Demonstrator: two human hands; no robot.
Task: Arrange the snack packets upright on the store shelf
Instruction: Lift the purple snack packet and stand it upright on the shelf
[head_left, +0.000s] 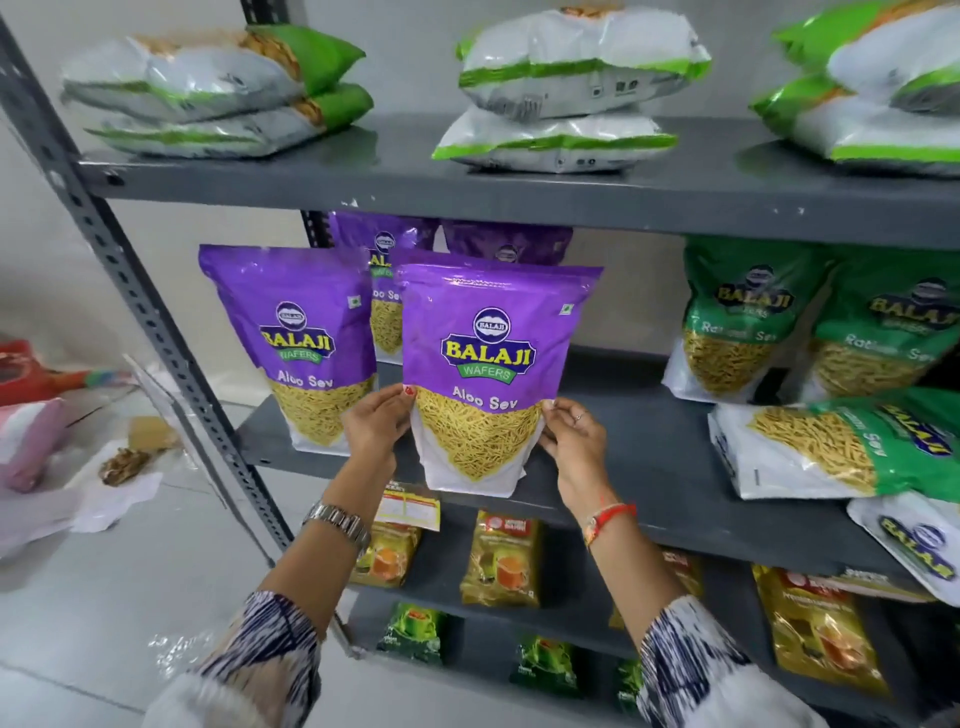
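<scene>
A purple Aloo Sev packet (488, 358) stands upright near the front edge of the grey middle shelf (639, 467). My left hand (375, 422) grips its lower left side and my right hand (571, 432) grips its lower right side. Another purple packet (298, 338) stands upright to the left, and two more purple packets (387, 270) stand behind. On the right, two green Ratlami Sev packets (737, 317) stand upright, while a third green packet (836, 447) lies flat on the shelf.
The top shelf (519, 192) carries flat stacks of white and green packets (561, 88). Tea packets (501, 558) stand on the lower shelves. The slotted rack post (145, 312) runs down the left. Wrappers and bags (31, 415) lie on the floor at left.
</scene>
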